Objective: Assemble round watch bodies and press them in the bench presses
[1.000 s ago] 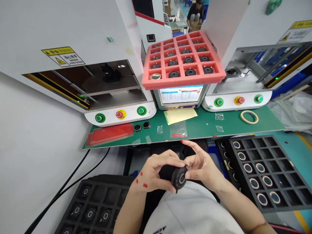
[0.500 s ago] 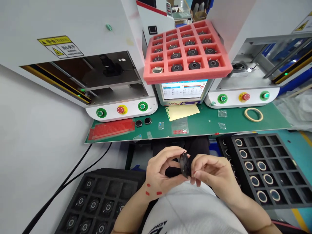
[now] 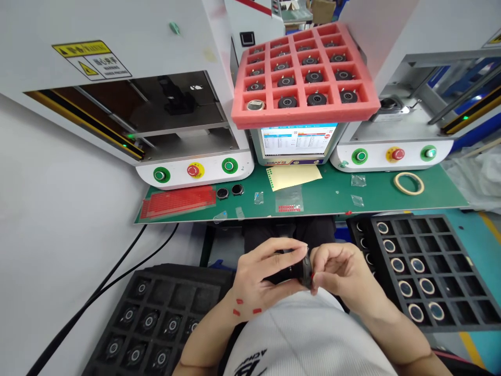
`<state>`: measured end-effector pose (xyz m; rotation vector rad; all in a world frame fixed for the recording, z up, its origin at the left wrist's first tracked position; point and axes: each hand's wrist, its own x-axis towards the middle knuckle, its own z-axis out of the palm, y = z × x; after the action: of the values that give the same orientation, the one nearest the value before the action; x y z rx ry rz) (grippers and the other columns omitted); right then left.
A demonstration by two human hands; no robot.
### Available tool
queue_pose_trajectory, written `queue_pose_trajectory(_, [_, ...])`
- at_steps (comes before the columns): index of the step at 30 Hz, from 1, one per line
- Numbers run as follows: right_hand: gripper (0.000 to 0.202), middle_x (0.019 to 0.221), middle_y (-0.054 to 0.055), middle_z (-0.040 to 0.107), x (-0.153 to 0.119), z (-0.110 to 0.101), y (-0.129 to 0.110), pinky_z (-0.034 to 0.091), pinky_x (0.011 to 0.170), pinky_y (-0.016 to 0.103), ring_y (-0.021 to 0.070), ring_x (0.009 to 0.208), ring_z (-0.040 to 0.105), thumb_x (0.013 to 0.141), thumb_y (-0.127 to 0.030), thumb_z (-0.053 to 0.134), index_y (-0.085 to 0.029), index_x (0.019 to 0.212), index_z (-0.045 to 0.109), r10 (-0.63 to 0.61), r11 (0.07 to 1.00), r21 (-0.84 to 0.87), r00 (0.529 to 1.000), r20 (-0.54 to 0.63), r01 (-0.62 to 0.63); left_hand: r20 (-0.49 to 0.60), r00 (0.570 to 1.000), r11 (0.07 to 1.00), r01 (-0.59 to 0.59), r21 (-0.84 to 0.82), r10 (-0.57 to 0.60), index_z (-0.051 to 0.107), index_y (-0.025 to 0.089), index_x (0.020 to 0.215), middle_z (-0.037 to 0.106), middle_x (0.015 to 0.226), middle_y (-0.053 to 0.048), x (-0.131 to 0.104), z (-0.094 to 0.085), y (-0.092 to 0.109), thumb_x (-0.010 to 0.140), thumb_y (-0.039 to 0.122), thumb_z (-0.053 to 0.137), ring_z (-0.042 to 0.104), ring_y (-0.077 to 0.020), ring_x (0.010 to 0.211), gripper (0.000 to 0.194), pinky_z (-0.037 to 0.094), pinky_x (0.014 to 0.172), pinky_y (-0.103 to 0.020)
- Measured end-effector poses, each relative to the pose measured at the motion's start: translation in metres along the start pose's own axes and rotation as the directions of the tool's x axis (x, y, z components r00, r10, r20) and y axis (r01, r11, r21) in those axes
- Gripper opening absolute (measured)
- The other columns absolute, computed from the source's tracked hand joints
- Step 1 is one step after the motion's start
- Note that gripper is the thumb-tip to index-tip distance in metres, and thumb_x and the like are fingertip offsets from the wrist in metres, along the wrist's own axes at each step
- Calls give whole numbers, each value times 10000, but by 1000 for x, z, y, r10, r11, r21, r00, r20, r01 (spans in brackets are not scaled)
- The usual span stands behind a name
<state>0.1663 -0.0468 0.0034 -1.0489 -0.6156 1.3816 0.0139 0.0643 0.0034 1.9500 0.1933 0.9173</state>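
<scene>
My left hand (image 3: 258,277) is closed around the edge of a black round watch case (image 3: 307,267), held on its side above my lap between thumb and fingers. Three small red stickers (image 3: 257,310) are stuck to the back of that hand near the wrist. Close against the watch case's right side, my right hand (image 3: 344,274) is pinched. A bit of red, apparently a small red sticker (image 3: 312,277), shows at its fingertips. The fingers partly cover the watch's face.
A green bench (image 3: 250,209) carries red sticker sheets (image 3: 178,202), two watches (image 3: 237,189) and a tape roll (image 3: 408,184). A pink foam tray (image 3: 305,116) rests above a monitor (image 3: 297,143), between two machines. Black part trays stand low left (image 3: 183,297) and right (image 3: 438,256).
The watch case has turned in my left hand, and its left-hand fingers have shifted along it. My right fingertips are now right at its edge. The view has tilted slightly.
</scene>
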Motion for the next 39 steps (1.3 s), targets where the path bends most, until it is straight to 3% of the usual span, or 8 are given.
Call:
queue_pose_trajectory(13, [142, 611, -10, 692, 2, 2, -5, 438, 533, 181, 75, 550, 589, 650, -133, 830, -174, 635, 694, 56, 997, 58, 998, -11, -56, 23, 999, 999, -29, -29, 29, 596, 232, 1295, 651, 1137, -106, 0, -1, -1, 738, 102, 771, 661, -163, 940, 598, 591, 770, -254])
queue_pose_trajectory(17, [253, 582, -13, 682, 9, 6, 1, 454, 520, 168, 71, 507, 602, 648, -150, 841, -158, 619, 590, 91, 973, 213, 996, 16, -92, 44, 999, 998, 3, -66, 0, 598, 269, 1301, 657, 1141, -95, -3, -4, -3, 724, 72, 773, 659, -156, 924, 635, 586, 765, -241])
queue_pose_trajectory(21, [411, 565, -49, 675, 16, 10, 4, 480, 494, 185, 101, 464, 628, 622, -132, 858, -200, 714, 462, 63, 924, 376, 997, 40, -74, 51, 991, 969, 133, -207, -125, 652, 302, 1240, 679, 1150, -85, -2, -3, -10, 689, 48, 791, 685, -173, 926, 623, 589, 789, -248])
queue_pose_trajectory(24, [369, 614, -37, 683, 17, 10, 2, 522, 577, 228, 118, 535, 661, 675, -225, 842, -199, 755, 483, 3, 943, 333, 1000, 12, -7, 103, 928, 750, 351, -561, -358, 678, 288, 1205, 676, 1211, -92, 4, 0, -19, 754, 132, 764, 684, -208, 1002, 485, 590, 825, -277])
queue_pose_trajectory(27, [288, 668, -16, 690, 15, 4, -1, 511, 648, 230, 114, 617, 661, 749, -297, 789, -194, 782, 522, -108, 966, 225, 991, -85, 124, 198, 775, 369, 488, -791, -600, 713, 200, 1136, 689, 1195, -122, 12, 2, -24, 855, 248, 679, 702, -201, 967, 286, 584, 808, -253])
queue_pose_trajectory(29, [240, 667, -19, 682, 14, 0, 0, 485, 633, 210, 98, 611, 630, 786, -292, 752, -196, 778, 532, -140, 971, 177, 981, -134, 163, 223, 702, 231, 490, -841, -676, 718, 145, 1063, 717, 1104, -138, 15, 4, -27, 883, 278, 641, 714, -184, 873, 236, 584, 726, -231])
queue_pose_trajectory(33, [223, 626, -35, 648, 15, -6, 7, 461, 623, 212, 90, 584, 582, 802, -287, 728, -200, 739, 533, -127, 976, 150, 974, -187, 156, 249, 688, 165, 477, -863, -682, 669, 129, 978, 721, 903, -98, 13, 11, -30, 893, 324, 604, 582, -78, 476, 222, 443, 394, -157])
queue_pose_trajectory(39, [203, 646, -36, 631, 13, -7, 19, 460, 670, 237, 100, 632, 593, 825, -288, 716, -210, 745, 546, -220, 975, -26, 933, -284, 221, 183, 701, 236, 456, -858, -690, 582, 134, 783, 647, 757, -34, 9, 19, -32, 870, 415, 600, 440, -32, 410, 295, 315, 334, -119])
